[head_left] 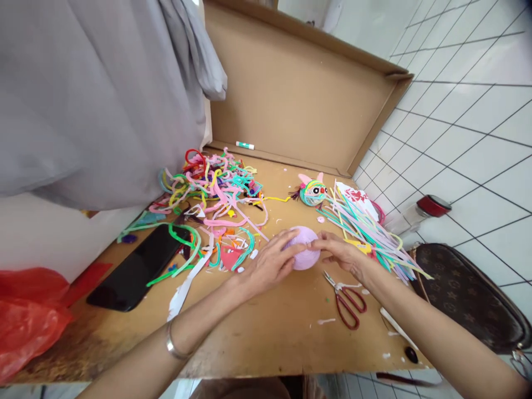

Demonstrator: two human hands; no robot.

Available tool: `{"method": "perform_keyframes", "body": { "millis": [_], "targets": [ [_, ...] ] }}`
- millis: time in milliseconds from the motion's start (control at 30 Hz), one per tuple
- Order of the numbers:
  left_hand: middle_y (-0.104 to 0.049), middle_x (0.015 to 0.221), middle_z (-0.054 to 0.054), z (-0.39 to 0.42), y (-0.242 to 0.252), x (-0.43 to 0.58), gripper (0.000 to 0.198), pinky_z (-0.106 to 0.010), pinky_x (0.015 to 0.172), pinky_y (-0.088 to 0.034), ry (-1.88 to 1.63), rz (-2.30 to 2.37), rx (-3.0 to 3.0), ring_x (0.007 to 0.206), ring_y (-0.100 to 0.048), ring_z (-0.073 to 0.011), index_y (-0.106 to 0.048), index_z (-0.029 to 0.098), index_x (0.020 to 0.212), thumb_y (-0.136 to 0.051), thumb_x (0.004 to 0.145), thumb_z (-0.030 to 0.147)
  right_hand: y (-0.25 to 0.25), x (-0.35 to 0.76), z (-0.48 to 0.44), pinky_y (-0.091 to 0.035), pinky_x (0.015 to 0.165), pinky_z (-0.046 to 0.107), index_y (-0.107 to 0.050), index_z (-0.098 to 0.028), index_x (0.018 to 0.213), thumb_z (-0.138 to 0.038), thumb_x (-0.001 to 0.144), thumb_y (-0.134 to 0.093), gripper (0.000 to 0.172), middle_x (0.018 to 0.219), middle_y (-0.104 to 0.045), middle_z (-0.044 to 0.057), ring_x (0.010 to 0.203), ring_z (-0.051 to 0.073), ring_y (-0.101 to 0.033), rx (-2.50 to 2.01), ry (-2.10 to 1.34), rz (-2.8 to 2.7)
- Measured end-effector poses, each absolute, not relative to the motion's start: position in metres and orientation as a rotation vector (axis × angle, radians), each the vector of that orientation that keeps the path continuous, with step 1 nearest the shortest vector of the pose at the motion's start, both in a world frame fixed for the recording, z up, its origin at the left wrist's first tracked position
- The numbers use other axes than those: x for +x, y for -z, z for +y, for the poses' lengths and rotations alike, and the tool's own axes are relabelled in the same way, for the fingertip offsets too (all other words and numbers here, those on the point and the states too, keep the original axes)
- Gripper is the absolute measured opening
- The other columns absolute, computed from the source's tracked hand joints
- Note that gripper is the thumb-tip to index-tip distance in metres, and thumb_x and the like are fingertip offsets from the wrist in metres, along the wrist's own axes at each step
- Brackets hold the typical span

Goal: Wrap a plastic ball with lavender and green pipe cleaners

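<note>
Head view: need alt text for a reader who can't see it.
A person's left hand and right hand hold a round lilac piece at a brown table. Red-handled scissors lie nearby, with colourful strips and a black phone to the left and a pink-eared figure beyond.

The fingers of the left grip (266, 265) hide some of the purple disc (305, 257), and the right grip (338, 252) covers a bit of its edge. The disc's underside is out of sight. Green strips (193, 244) lie over one end of the black phone (133, 274). The grey cloth (103, 100) runs off the top and left. The red bag (29, 321) is cut off at the left, the brown bag (465, 293) at the right. The writing on the glue stick (245, 145) is too small to read.
</note>
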State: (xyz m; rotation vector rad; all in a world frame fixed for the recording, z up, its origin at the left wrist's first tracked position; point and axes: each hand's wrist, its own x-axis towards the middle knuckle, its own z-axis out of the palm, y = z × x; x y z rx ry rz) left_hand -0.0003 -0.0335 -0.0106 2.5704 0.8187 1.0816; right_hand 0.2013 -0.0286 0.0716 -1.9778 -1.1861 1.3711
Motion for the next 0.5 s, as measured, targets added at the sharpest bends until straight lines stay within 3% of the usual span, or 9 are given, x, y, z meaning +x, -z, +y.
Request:
{"method": "perform_keyframes", "body": {
  "millis": [500],
  "targets": [
    [-0.049, 0.148, -0.016, -0.0352, 0.0111, -0.0020, 0.042, -0.047, 0.116, -0.043, -1.092, 0.789, 2.507, 0.142, -0.045, -0.0257, -0.057, 0.018, 0.131, -0.045, 0.092, 0.009, -0.0694, 0.1951, -0.0298, -0.034, 0.069, 0.032, -0.048, -0.023, 0.077, -0.036, 0.055, -0.072, 0.035, 0.074, -0.057, -0.001, 0.085, 0.021, -0.053, -1.979, -1.317, -1.205]
  ]
}}
